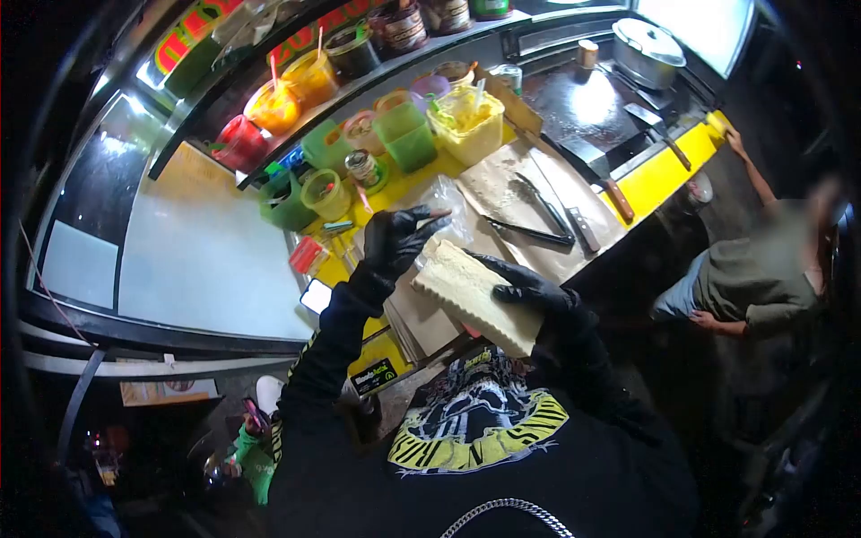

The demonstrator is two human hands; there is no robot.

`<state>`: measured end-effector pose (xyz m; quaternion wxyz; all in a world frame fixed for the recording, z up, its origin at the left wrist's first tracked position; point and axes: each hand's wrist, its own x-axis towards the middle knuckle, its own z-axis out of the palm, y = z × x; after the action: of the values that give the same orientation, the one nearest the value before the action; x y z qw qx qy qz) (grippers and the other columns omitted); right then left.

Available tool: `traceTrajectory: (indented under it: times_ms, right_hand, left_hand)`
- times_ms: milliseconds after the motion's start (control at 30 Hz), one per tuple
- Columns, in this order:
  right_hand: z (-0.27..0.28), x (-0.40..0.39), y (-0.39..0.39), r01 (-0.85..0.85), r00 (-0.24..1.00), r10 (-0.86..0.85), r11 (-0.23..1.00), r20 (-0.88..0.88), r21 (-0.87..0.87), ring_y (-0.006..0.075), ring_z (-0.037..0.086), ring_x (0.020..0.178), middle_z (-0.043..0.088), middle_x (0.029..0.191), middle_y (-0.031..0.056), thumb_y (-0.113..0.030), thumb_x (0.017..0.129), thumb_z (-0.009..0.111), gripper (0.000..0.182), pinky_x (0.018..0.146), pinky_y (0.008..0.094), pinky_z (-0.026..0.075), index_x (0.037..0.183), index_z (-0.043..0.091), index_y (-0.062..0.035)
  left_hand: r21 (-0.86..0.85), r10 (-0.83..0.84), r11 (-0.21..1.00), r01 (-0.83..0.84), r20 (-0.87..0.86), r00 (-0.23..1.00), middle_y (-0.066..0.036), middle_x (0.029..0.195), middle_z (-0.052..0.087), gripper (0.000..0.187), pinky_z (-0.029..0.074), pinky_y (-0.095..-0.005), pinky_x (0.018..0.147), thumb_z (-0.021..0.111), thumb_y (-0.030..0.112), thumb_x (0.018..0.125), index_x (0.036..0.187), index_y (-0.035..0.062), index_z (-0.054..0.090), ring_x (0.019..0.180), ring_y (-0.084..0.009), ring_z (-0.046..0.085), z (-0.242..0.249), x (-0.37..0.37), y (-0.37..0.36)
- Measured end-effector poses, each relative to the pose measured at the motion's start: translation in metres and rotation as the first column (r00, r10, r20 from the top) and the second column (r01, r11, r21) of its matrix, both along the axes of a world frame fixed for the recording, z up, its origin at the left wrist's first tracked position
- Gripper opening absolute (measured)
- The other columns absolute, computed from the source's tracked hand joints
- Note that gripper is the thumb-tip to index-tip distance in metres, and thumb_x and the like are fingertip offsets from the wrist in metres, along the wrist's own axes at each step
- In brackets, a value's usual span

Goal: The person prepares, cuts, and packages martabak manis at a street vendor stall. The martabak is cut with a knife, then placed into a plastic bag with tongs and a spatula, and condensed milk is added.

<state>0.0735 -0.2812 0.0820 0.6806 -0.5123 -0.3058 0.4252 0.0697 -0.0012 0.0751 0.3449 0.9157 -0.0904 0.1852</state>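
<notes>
My right hand (529, 289), in a black glove, grips a long pale-yellow block (484, 300) with a scalloped long edge. The fingers lie across its top, and its near end reaches my forearm. At the far end of the block is my left hand (399, 240), also gloved, its index finger stretched out and apart from the thumb. A clear plastic bag (450, 204) lies just beyond it on the counter. Under the block spread sheets of brown paper (420, 325). Black tongs (543, 215) and a long knife (574, 208) rest on paper to the right.
Green tubs (405, 134) and a cream tub of yellow food (466, 121) stand at the back. Farther right are a griddle (574, 94), spatulas (659, 130) and a lidded pot (647, 54). A phone (316, 296) lies left. One person (762, 269) is at the counter's right end.
</notes>
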Motion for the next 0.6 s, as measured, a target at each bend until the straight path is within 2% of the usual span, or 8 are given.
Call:
traceTrajectory:
  times_ms: [67, 200, 300, 367, 433, 500, 533, 600]
  right_hand:
    - [-0.017, 0.002, -0.003, 0.035, 0.999, -0.038, 0.996, -0.039, -0.078, 0.0181, 0.037, 0.132, 0.040, 0.146, 0.0122, -0.025, 0.093, 0.060, 0.064, 0.111, 0.0315, 0.025, 0.146, 0.032, -0.0012]
    - [-0.027, -0.009, -0.001, 0.185, 0.957, -0.206, 0.976, -0.205, -0.119, 0.0163, 0.040, 0.129, 0.042, 0.144, 0.0108, -0.021, 0.095, 0.058, 0.059, 0.108, 0.0290, 0.029, 0.144, 0.033, 0.0002]
    - [-0.074, -0.015, 0.006, 0.333, 0.924, -0.330, 0.943, -0.194, -0.021, 0.0166, 0.036, 0.132, 0.040, 0.145, 0.0102, -0.017, 0.095, 0.057, 0.059, 0.109, 0.0287, 0.027, 0.145, 0.032, 0.0016]
    - [-0.068, -0.025, 0.017, 0.430, 0.881, -0.428, 0.902, -0.201, -0.037, 0.0171, 0.035, 0.133, 0.039, 0.145, 0.0098, -0.016, 0.095, 0.058, 0.060, 0.110, 0.0283, 0.026, 0.145, 0.030, 0.0026]
    - [-0.065, -0.028, 0.027, 0.451, 0.884, -0.460, 0.886, -0.085, -0.110, 0.0179, 0.033, 0.134, 0.038, 0.147, 0.0104, -0.015, 0.095, 0.058, 0.060, 0.110, 0.0295, 0.026, 0.146, 0.029, 0.0014]
    - [-0.056, -0.035, 0.037, 0.551, 0.822, -0.491, 0.813, 0.289, -0.189, 0.0226, 0.038, 0.133, 0.040, 0.145, 0.0163, -0.018, 0.092, 0.062, 0.066, 0.109, 0.0315, 0.029, 0.146, 0.029, -0.0015]
    - [-0.054, -0.031, 0.035, 0.449, 0.800, -0.291, 0.871, 0.525, -0.202, 0.0298, 0.047, 0.126, 0.046, 0.138, 0.0233, -0.019, 0.087, 0.067, 0.072, 0.104, 0.0355, 0.036, 0.146, 0.030, -0.0037]
    - [-0.018, -0.029, 0.038, 0.331, 0.712, -0.054, 0.905, 0.700, -0.267, 0.0224, 0.050, 0.119, 0.053, 0.131, 0.0164, -0.016, 0.081, 0.073, 0.075, 0.101, 0.0335, 0.039, 0.144, 0.033, -0.0022]
  left_hand:
    - [-0.031, 0.103, 0.993, -0.112, -0.207, 0.973, -0.013, 0.089, 0.071, 0.016, 0.052, -0.0297, 0.072, 0.070, 0.012, 0.082, 0.097, 0.0089, 0.074, 0.087, -0.0200, 0.070, 0.014, -0.021, -0.018]
    - [-0.249, -0.022, 0.967, 0.053, 0.125, 0.992, -0.012, 0.087, 0.071, 0.029, 0.052, -0.0256, 0.074, 0.068, 0.005, 0.084, 0.113, 0.0085, 0.069, 0.080, -0.0180, 0.070, 0.009, -0.034, -0.039]
    - [-0.208, 0.059, 0.978, -0.012, 0.224, 0.973, -0.011, 0.093, 0.071, 0.032, 0.053, -0.0265, 0.068, 0.066, 0.007, 0.085, 0.117, 0.0080, 0.066, 0.074, -0.0220, 0.069, -0.011, -0.037, -0.035]
    - [-0.104, 0.124, 0.987, -0.119, 0.045, 0.991, -0.012, 0.092, 0.071, 0.030, 0.053, -0.0270, 0.069, 0.065, 0.006, 0.086, 0.116, 0.0069, 0.067, 0.075, -0.0190, 0.069, -0.001, -0.052, -0.041]
    - [0.017, 0.211, 0.977, -0.211, -0.131, 0.969, -0.014, 0.090, 0.071, 0.028, 0.052, -0.0276, 0.069, 0.063, 0.005, 0.087, 0.115, 0.0059, 0.067, 0.075, -0.0159, 0.068, -0.002, -0.058, -0.043]
    - [0.224, 0.048, 0.971, -0.078, 0.135, 0.990, -0.013, 0.088, 0.070, 0.030, 0.052, -0.0293, 0.061, 0.064, 0.004, 0.085, 0.114, 0.0083, 0.068, 0.068, -0.0213, 0.067, -0.022, -0.058, -0.044]
    - [0.212, -0.029, 0.977, -0.030, 0.270, 0.962, -0.011, 0.084, 0.069, 0.034, 0.051, -0.0319, 0.055, 0.064, 0.005, 0.083, 0.116, 0.0118, 0.067, 0.064, -0.0250, 0.066, -0.035, -0.050, -0.044]
    - [0.243, 0.019, 0.970, -0.026, 0.033, 0.999, -0.012, 0.079, 0.068, 0.037, 0.050, -0.0348, 0.055, 0.063, 0.006, 0.083, 0.119, 0.0129, 0.065, 0.064, -0.0263, 0.067, -0.025, -0.051, -0.050]
